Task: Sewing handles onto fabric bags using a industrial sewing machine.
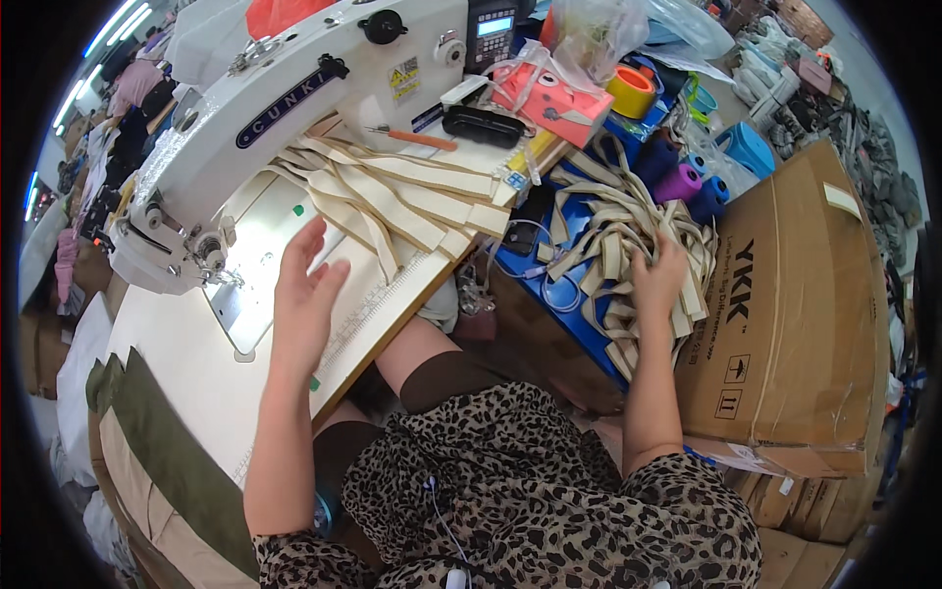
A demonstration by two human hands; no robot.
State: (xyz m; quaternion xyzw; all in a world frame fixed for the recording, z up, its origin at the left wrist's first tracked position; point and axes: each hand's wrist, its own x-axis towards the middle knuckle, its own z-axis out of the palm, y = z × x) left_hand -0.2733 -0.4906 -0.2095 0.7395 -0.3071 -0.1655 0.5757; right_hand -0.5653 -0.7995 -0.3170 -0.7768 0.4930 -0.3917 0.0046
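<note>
Beige straps (628,245), white sewing machine (294,88), leopard-print dress (530,491), brown cardboard box (795,324).

My right hand (659,278) sinks into matt, woven beige cloth straps (616,245). My left hand (302,294) rests on the smooth, pale bench (186,363). The sewing machine (294,88) is glossy white enamel; the cardboard box (795,324) is dull brown.

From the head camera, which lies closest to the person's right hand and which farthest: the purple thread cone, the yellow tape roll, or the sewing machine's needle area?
Measured from the right hand, which rests in the pile of beige straps:
1. Purple thread cone, just above the hand.
2. Yellow tape roll, farther up, near the top.
3. Sewing machine's needle area, far off to the left, beyond the left hand.
</note>
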